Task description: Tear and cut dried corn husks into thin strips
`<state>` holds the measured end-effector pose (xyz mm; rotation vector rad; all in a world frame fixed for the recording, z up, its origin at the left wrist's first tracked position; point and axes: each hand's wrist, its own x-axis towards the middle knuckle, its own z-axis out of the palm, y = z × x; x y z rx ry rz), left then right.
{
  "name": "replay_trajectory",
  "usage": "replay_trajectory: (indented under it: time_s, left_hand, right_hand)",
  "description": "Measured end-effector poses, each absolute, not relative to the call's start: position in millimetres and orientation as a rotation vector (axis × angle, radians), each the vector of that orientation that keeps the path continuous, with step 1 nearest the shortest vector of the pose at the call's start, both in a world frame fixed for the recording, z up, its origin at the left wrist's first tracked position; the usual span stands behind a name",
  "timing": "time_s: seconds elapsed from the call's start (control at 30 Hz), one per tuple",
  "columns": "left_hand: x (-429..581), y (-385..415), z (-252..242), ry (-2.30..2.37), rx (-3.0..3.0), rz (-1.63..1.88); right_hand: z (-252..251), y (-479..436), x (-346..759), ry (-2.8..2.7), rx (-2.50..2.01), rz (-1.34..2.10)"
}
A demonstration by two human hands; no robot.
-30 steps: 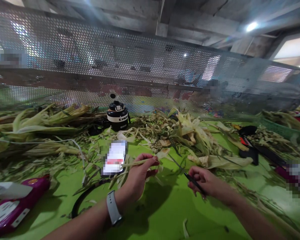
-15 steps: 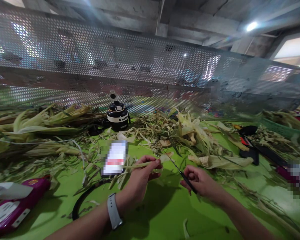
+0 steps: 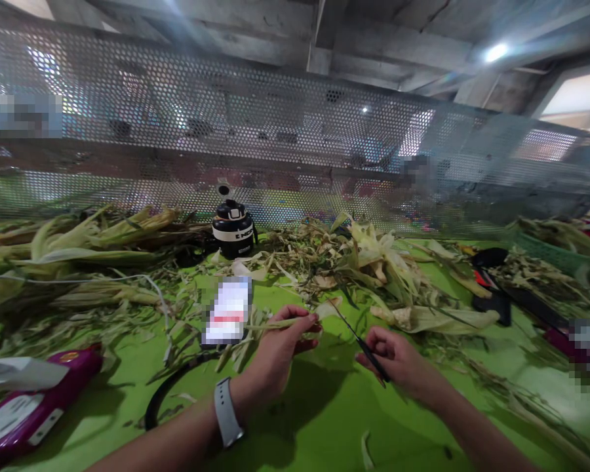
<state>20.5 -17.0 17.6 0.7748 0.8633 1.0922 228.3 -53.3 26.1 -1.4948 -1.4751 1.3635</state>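
My left hand point(image 3: 278, 357), with a pale watch band on its wrist, pinches a narrow strip of corn husk point(image 3: 269, 325) between thumb and fingers. To its right, my right hand point(image 3: 398, 359) is closed around a slim pointed tool point(image 3: 370, 355) with a black handle and a thin metal shaft; its exact kind is unclear. The shaft points up and away toward a wide pale husk piece point(image 3: 330, 307) beyond the left fingertips. A lit phone point(image 3: 227, 310), its screen blurred, lies just left of my left hand, with cut husk strips around it.
A black-and-white bottle point(image 3: 233, 231) with its lid up stands before a perforated metal screen point(image 3: 285, 118). Husk piles point(image 3: 103, 239) spread left and centre. A purple device point(image 3: 34, 400) sits front left, a white cable point(image 3: 150, 282) behind it. At right is a green basket point(image 3: 555, 252).
Both hands keep nearly the same pose and hold the same things. The whole view has shifted very slightly.
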Motion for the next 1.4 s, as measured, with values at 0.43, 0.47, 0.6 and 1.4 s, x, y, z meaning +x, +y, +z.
replay_trajectory:
  time_s: [0.43,0.47,0.6,1.4]
  left_hand:
    - [18,-11,23,0.881,0.803,1.077]
    - [17,-10,23,0.879,0.804,1.068]
    - [16,-10,23,0.865,0.813,1.030]
    - [16,-21,23,0.786,1.199,0.865]
  right_hand:
    - [16,-32,244,-1.518,-1.708,1.120]
    - [15,-29,247,-1.590,-1.808,1.013]
    - [20,-21,256,-2.010,-2.069,0.324]
    - [44,-15,256,-2.347,-2.153,0.415]
